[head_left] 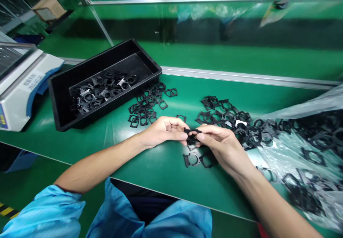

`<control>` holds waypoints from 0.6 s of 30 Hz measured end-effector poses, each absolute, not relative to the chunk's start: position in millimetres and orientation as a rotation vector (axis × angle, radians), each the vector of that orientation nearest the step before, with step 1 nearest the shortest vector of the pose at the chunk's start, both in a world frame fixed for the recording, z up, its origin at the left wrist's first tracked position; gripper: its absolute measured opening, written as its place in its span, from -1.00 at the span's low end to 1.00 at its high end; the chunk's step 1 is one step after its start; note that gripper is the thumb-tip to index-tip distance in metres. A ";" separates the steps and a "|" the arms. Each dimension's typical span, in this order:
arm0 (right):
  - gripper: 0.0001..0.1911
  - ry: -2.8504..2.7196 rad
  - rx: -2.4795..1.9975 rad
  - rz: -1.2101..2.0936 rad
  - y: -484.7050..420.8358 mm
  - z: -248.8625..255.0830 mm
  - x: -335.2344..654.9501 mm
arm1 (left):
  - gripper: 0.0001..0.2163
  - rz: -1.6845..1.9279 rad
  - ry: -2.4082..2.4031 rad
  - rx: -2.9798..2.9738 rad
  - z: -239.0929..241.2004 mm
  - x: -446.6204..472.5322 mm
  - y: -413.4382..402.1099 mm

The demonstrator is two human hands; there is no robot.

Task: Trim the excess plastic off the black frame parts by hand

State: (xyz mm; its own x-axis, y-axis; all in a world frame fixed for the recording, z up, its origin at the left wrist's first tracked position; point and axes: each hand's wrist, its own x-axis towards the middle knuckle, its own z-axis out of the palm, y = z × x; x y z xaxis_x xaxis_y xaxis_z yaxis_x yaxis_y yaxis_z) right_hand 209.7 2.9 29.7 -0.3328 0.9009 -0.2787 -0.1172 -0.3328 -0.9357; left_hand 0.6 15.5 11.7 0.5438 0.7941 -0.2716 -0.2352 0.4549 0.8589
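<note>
Both hands meet over the green table and pinch one small black plastic frame part (192, 135) between them. My left hand (163, 130) grips its left end with thumb and fingers. My right hand (219, 141) grips its right end, fingers curled. Just below the hands lie two loose frame parts (192, 159) flat on the table. A heap of the same black parts (227, 118) spreads to the right of the hands. Another small group of parts (146, 107) lies to the upper left, beside a black tray (61, 98) that holds several more.
A clear plastic bag (308, 152) full of black parts lies at the right edge. A white and blue machine (18, 84) stands at the left. A metal rail (241, 76) runs across behind the work area, with a second green surface beyond.
</note>
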 end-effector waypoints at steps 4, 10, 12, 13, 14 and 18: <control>-0.74 -1.054 -1.150 1.737 3.5 27.7 208.5 | -0.64 0.813 0.766 0.874 8.2 2.6 15.4; -0.73 -1.182 -1.203 1.602 -0.5 33.2 206.3 | -0.67 0.904 0.782 0.965 7.6 3.6 14.1; -0.74 -1.252 -1.213 1.537 -2.0 34.1 205.6 | -0.69 0.905 0.781 1.022 9.1 3.5 12.8; -0.75 -1.281 -1.216 1.508 -2.5 34.0 205.3 | -0.70 0.902 0.781 1.049 9.7 3.5 12.2; -0.75 -1.302 -1.218 1.486 -2.7 33.5 205.1 | -0.71 0.899 0.785 1.071 9.8 3.6 11.8; -0.72 -1.298 -1.209 1.485 -1.0 29.1 205.6 | -0.70 0.923 0.818 1.097 5.1 5.3 11.2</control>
State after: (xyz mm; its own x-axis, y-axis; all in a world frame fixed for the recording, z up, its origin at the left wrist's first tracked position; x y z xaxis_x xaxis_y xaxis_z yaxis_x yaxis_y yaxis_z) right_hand 205.6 -1.0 29.1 -0.2185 0.9644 -0.1488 0.0184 -0.1484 -0.9888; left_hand 5.3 11.2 5.1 0.3974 0.9129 -0.0930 -0.2018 0.1858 0.9616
